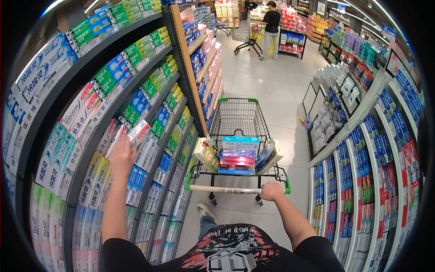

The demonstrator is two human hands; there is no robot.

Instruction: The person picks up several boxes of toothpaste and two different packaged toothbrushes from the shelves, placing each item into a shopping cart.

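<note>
My left hand [123,156] is raised at the toothpaste shelves on the left. A white and red box [138,133] is at its fingertips, tilted and slightly blurred, and the fingers seem closed on its lower end. Sensodyne boxes [84,105] stand on the shelf above and to the left of that hand. My right hand [273,191] is wrapped round the right end of the cart handle [222,190]. Inside the shopping cart [237,115], packages [237,159] lie near the handle, with a carton [206,154] at the left and another [273,156] at the right.
Shelves of boxed goods [383,140] line the right side, beside a display stand [326,111]. Ahead, a person in black [272,27] stands in the aisle [253,81] next to another cart [247,35]. A wooden shelf end [188,68] borders the left.
</note>
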